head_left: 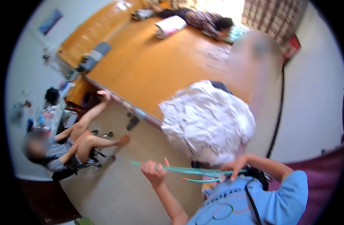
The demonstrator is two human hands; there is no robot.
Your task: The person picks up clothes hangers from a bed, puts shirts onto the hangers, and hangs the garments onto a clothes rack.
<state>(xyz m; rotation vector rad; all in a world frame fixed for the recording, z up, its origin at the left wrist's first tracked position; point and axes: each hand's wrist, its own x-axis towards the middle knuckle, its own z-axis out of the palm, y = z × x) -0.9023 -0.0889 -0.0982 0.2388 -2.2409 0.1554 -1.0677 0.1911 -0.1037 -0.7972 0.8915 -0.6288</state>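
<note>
A long, thin teal strip of plastic, which looks like a clothes hanger [187, 170], lies across the front of my blue shirt. Below it shows a curved, hook-like piece with an orange tip. My left hand [155, 172] is closed round its left part, the thumb up. At the other end, the fingers of my right hand [236, 166] are bent down onto it, close to my chest. Just beyond both hands a crumpled white quilt [209, 120] is heaped on the near corner of the bed. A colourful patch below the strip is too small to make out.
A person [72, 152] sits on a wheeled chair at the left, legs stretched toward the bed [138, 71]. Another person [202, 18] lies at its far edge, near a rolled white bundle [170, 26]. A grey roll [97, 56] lies by the wooden headboard [93, 30].
</note>
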